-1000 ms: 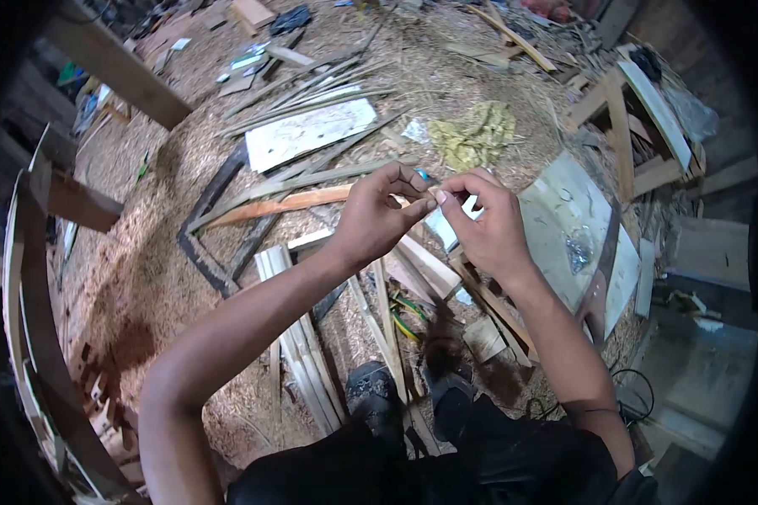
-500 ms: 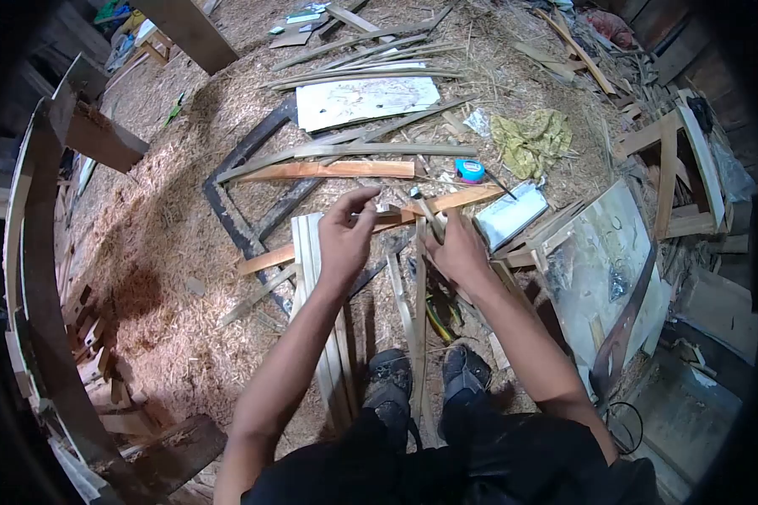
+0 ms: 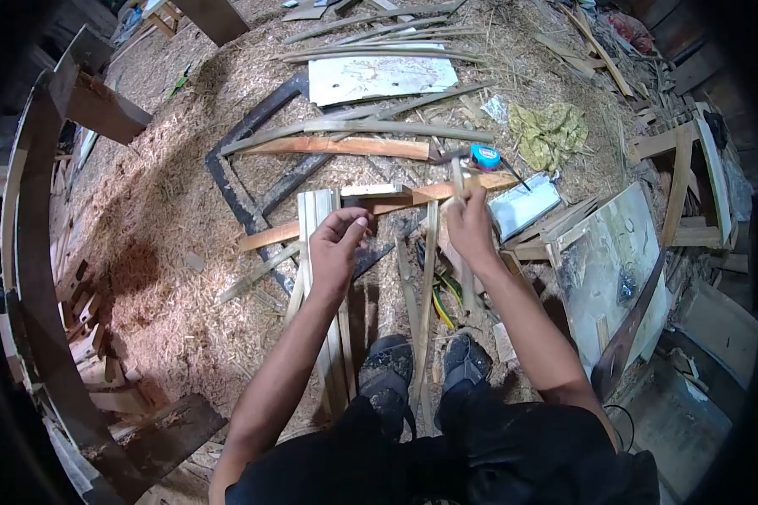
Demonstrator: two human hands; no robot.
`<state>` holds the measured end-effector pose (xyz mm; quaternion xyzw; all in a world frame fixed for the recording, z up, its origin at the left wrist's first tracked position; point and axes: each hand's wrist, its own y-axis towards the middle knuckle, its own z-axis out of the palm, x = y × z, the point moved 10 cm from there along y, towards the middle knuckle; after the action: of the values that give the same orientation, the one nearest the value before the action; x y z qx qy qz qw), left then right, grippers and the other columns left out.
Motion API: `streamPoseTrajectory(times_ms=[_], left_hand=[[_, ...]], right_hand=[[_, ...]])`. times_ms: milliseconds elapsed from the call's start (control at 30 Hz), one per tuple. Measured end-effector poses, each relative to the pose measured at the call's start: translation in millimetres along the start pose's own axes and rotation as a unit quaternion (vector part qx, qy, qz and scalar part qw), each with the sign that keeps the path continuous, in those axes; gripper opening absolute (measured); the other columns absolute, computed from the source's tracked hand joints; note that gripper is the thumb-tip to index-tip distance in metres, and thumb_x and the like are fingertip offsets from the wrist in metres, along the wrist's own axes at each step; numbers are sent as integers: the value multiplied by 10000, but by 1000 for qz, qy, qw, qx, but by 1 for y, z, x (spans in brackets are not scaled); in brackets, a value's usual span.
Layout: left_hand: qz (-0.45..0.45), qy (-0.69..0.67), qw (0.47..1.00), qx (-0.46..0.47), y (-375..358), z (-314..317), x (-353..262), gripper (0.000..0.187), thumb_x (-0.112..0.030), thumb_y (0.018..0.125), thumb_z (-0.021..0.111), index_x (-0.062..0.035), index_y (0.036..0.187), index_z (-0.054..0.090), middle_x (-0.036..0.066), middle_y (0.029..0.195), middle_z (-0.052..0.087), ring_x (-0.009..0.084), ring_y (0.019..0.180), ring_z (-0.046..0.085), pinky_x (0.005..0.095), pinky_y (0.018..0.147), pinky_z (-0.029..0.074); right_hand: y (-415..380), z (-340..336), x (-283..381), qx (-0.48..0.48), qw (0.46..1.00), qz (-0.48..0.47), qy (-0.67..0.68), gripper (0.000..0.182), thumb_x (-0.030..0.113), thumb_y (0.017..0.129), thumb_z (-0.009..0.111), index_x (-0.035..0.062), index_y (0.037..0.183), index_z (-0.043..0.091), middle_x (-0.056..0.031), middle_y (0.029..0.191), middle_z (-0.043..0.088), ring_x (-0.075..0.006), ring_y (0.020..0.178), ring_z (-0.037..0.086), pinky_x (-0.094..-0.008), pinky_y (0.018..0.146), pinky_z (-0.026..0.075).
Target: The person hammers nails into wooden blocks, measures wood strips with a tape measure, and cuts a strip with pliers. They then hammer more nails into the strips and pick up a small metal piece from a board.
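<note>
My left hand (image 3: 335, 248) has its thumb and fingertips pinched together over the upper end of several long pale wood strips (image 3: 331, 337); anything between the fingertips is too small to make out. Just beyond it a short pale wood piece (image 3: 372, 191) lies near an orange-brown plank (image 3: 480, 183). My right hand (image 3: 472, 231) is closed around the wooden handle of what looks like a hammer (image 3: 457, 172), its dark head pointing away from me, over the plank. Below the hands more narrow strips (image 3: 427, 311) run toward my shoes.
A blue tape measure (image 3: 484, 156), a yellow cloth (image 3: 549, 136) and a white board (image 3: 383, 76) lie farther off. At the right leans a stained panel (image 3: 615, 261). A dark frame (image 3: 236, 194) rests on shavings, and a curved wooden structure (image 3: 34, 219) stands left.
The hammer has swung to a more upright line in my right hand, its head now further right. My left hand has dropped slightly and its fingers have drawn together. The view has shifted a little.
</note>
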<state>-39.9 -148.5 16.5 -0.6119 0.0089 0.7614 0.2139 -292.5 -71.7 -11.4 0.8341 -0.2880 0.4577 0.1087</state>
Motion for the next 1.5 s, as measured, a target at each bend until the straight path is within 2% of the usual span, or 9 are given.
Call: streamPoseTrajectory(times_ms=[167,400,733,900,1100,1200,1300,1400,1500], left_hand=[[-10,55,998,0,-7,16,13,222,-92,967,677,-15,1174,672,24,1012,710,64,858,621,219,718,487],[-51,68,995,51,-11,30,37,191,-88,958,695,-32,1140,678,26,1021,721,71,901,652,215,731,500],[-29,189,960,202,14,73,4,98,-65,979,652,-7,1057,657,32,992,691,95,927,633,267,834,514],[14,443,851,281,17,109,-22,181,-147,970,659,3,1070,649,92,959,701,144,881,648,330,807,530],[95,387,898,188,44,131,20,178,-128,947,665,-2,1072,651,108,932,705,157,812,655,318,692,521],[178,337,921,80,39,124,23,138,-110,939,673,-15,1039,676,81,894,717,127,776,646,306,683,518],[151,280,947,-39,23,103,35,124,-99,925,693,-14,1016,698,63,877,724,107,763,634,282,693,504],[138,265,950,-88,11,94,56,143,-85,919,689,-12,1041,703,65,890,723,110,775,630,273,706,500],[180,273,942,-76,4,105,63,255,-30,873,699,-31,1128,687,76,932,702,135,784,627,297,730,521]], right_hand=[[9,23,10,43,999,30,-11,678,134,836,796,79,1323,327,-113,805,627,-260,711,659,-434,648,509],[7,22,7,5,1000,-24,17,835,94,822,788,145,1469,262,-143,920,663,-302,855,686,-442,749,529],[-5,-8,-5,0,995,-77,57,676,53,862,750,127,1426,385,-145,959,695,-364,917,686,-445,811,518],[-18,-22,2,-70,991,-118,-6,607,77,880,730,70,1413,440,-177,989,692,-347,935,689,-439,829,518],[-38,-40,-1,-81,991,-93,49,401,173,1015,548,3,1377,522,-161,956,693,-289,834,708,-403,752,543],[-40,-29,-17,19,993,45,105,368,204,1057,467,-15,1346,532,-136,836,683,-219,702,674,-381,674,531],[-45,-27,-21,58,990,84,98,333,216,1058,473,-28,1273,546,-126,790,656,-185,640,628,-361,599,493],[-50,-28,-5,0,989,-7,148,330,210,1047,503,-18,1285,525,-110,797,646,-183,636,615,-344,580,480],[-57,-18,-3,77,982,60,159,369,194,1018,560,17,1331,477,-160,869,647,-236,698,627,-382,644,503]])
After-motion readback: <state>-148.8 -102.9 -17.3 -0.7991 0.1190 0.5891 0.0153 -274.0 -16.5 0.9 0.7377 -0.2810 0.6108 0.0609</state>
